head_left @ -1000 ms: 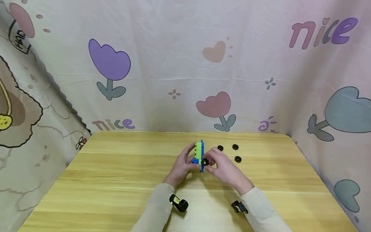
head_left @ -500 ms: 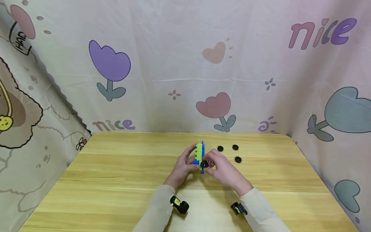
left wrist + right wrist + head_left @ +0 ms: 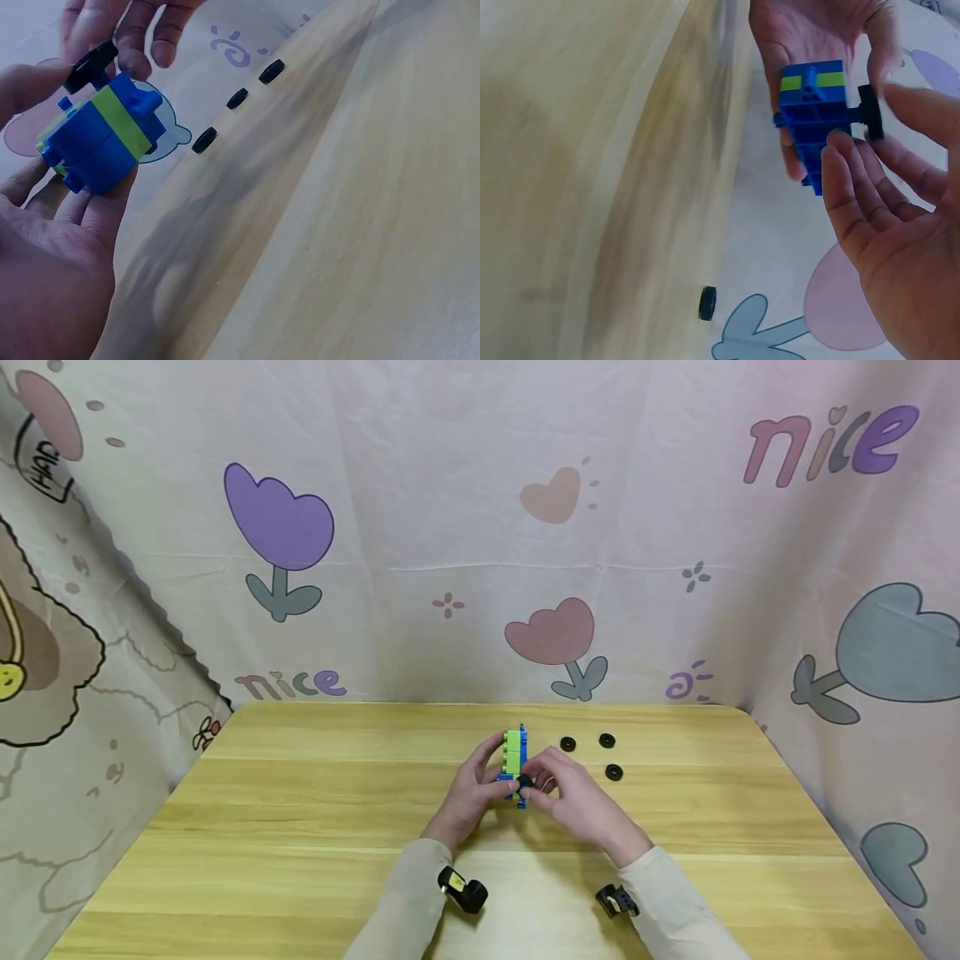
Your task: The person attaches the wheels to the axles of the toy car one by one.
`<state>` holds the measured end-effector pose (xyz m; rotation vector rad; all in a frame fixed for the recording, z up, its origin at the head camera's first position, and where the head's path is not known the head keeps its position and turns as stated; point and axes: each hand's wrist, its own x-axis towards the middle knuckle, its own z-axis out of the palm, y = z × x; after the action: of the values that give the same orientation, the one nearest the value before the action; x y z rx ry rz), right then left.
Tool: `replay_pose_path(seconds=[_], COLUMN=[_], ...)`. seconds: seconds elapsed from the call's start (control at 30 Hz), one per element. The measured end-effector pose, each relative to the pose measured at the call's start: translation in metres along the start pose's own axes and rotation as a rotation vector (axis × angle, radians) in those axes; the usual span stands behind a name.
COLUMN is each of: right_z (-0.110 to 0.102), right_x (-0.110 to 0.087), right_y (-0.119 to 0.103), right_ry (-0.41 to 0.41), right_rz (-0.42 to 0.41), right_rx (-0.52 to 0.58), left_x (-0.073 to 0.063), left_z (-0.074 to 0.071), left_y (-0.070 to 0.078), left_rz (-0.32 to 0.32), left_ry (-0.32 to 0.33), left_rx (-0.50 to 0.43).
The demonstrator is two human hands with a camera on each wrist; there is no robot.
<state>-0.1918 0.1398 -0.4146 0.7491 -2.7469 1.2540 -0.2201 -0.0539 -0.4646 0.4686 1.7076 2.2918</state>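
My left hand (image 3: 463,797) grips a toy vehicle of blue and lime-green building blocks (image 3: 90,146) from its left side, above the table. Short blue pegs stick out of the vehicle's sides. A black toy wheel (image 3: 871,112) sits at the peg on the side facing my right hand (image 3: 581,793), which pinches it between thumb and fingers. In the left wrist view, the left thumb lies right at the wheel's rim. Right fingertips reach along the underside of the blue blocks in the right wrist view.
To the right of the hands, three loose black wheels lie on the wooden table (image 3: 300,827): one nearer (image 3: 614,772), one at back left (image 3: 567,744), one at back right (image 3: 607,741). A printed curtain (image 3: 420,510) hangs behind the table.
The black wheel has shifted slightly left and down against the vehicle's side and turned, now partly covered by the right fingers. Both hands stay almost in place.
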Motion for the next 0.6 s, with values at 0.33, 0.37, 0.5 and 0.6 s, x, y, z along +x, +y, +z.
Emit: replay_pose_path(seconds=[0.33, 0.37, 0.5, 0.6], right_z=[-0.0022, -0.002, -0.0023, -0.0036], right_x=[-0.0002, -0.0003, 0.0002, 0.0005], right_y=[0.0091, 0.0099, 0.0098, 0.0079], right_ry=[-0.049, -0.069, -0.117, -0.131], right_rz=[0.08, 0.085, 0.09, 0.098], right_rx=[0.149, 0.171, 0.261, 0.318], left_x=[0.0003, 0.0001, 0.0002, 0.001], left_z=[-0.0005, -0.0004, 0.0003, 0.001], left_y=[0.0026, 0.0025, 0.0014, 0.0007], left_rz=[0.021, 0.02, 0.014, 0.016], left_ry=[-0.006, -0.003, 0.004, 0.001], left_rx=[-0.037, -0.039, -0.034, -0.043])
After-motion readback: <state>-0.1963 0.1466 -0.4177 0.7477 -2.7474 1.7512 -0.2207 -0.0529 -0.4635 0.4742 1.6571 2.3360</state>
